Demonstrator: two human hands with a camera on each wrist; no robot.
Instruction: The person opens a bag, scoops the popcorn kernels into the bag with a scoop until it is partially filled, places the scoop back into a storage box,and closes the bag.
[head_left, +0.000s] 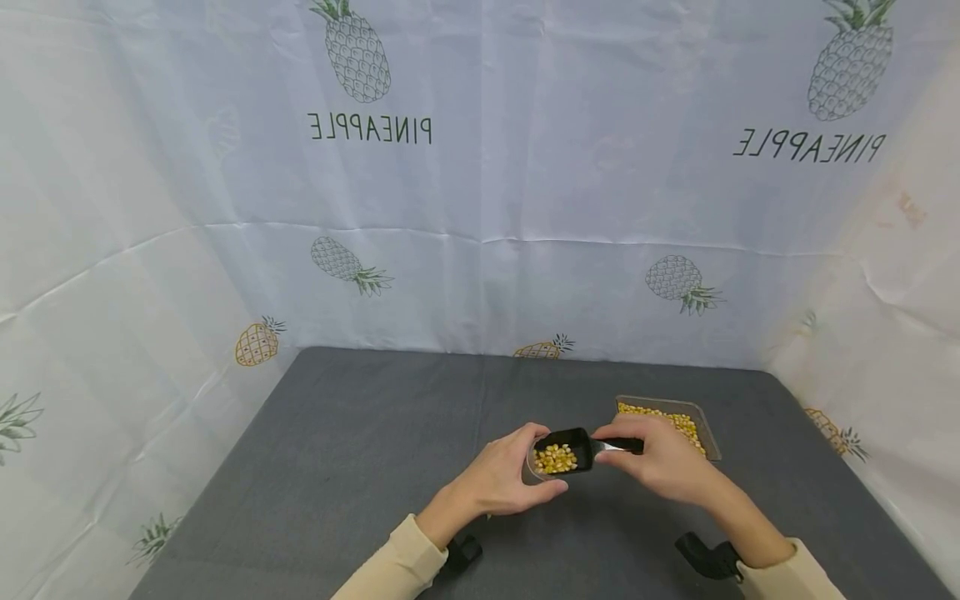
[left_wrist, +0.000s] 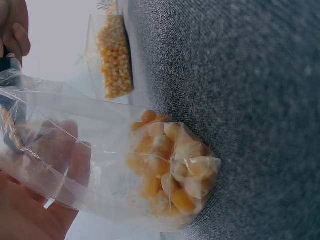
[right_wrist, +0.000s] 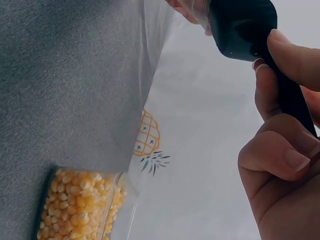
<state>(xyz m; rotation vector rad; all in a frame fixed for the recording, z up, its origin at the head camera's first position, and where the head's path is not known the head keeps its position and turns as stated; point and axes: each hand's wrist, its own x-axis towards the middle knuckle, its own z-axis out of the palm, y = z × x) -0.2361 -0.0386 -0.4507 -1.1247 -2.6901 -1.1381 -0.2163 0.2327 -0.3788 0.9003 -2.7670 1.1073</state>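
Observation:
My left hand [head_left: 498, 477] holds a clear plastic bag [left_wrist: 112, 175] around its mouth, thumb and fingers on opposite sides. Corn kernels [left_wrist: 172, 170] fill the bottom of the bag, which hangs close over the grey cloth in the left wrist view. My right hand [head_left: 663, 457] grips the handle of a black scoop [head_left: 582, 439], with thumb and fingers pinching near its neck in the right wrist view. More yellow kernels [head_left: 555, 458] lie in the front of the scoop, whose lip is inside the bag's mouth.
A clear rectangular container [head_left: 707, 425] of corn kernels stands on the grey table [head_left: 360, 450], beyond my right hand. White curtains [head_left: 480, 183] printed with pineapples enclose the table at the back and sides. Black wrist straps [head_left: 708, 557] show at my sleeves.

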